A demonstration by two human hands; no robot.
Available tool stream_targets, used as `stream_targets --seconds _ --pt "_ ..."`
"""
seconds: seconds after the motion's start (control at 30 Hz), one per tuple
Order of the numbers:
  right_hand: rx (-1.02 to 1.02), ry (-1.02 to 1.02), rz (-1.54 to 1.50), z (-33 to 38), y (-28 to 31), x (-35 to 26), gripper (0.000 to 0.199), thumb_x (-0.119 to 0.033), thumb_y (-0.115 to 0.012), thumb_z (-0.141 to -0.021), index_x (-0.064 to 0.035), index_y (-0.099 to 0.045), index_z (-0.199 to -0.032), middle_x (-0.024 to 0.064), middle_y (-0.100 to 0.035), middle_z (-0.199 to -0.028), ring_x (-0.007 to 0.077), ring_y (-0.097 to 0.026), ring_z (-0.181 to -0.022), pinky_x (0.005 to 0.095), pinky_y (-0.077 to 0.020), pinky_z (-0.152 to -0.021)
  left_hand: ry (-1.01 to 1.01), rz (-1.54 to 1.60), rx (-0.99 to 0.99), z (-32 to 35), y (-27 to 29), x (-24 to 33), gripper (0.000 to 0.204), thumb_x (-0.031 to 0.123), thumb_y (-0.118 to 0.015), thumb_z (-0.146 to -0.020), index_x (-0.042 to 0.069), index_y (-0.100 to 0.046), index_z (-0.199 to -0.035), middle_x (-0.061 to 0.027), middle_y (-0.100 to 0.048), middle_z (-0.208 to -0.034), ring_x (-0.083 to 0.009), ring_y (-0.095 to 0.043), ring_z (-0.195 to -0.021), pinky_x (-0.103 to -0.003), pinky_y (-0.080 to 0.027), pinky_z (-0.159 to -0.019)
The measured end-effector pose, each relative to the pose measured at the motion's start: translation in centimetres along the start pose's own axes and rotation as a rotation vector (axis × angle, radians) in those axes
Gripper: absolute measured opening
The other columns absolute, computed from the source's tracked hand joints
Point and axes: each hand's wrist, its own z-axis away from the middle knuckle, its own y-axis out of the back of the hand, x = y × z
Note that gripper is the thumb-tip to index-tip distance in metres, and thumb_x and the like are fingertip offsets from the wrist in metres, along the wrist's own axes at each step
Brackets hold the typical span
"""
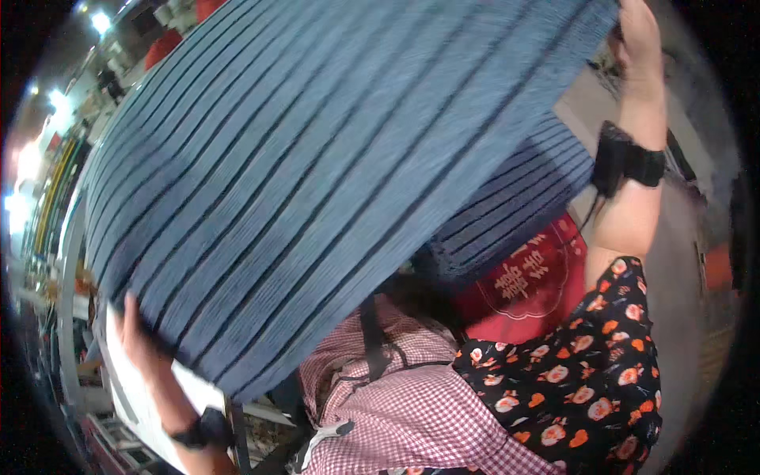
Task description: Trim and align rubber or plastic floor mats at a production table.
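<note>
The scene is lit from above by bright ceiling lamps in the upper left, and they burn out to white spots with a soft glow around them. A warm, overexposed patch shines at the far left edge. The blue striped cloth fills most of the frame and shows motion blur, so its dark stripes look smeared. Under the cloth the middle is in deep shadow. The fisheye lens bends straight lines strongly near the rim, and the corners are fully black. The flowered sleeve at the lower right is fairly sharp.
</note>
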Motion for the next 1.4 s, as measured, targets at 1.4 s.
stream_targets --seconds 1.4 --pt "-0.730 -0.370 1.148 26.8 -19.2 29.7 0.029 -0.027 -0.042 -0.088 -0.0038 -0.059 -0.089 0.0149 -0.060 -0.093 0.0342 -0.057 -0.088 0.0448 -0.0473 -0.073 0.071 -0.378 0.094 5.2 3.4 -8.4 0.027 0.010 -0.052 -0.088 -0.001 -0.048 -0.112 -0.0078 -0.053 -0.102 -0.0147 -0.051 -0.092 -0.026 -0.043 -0.080"
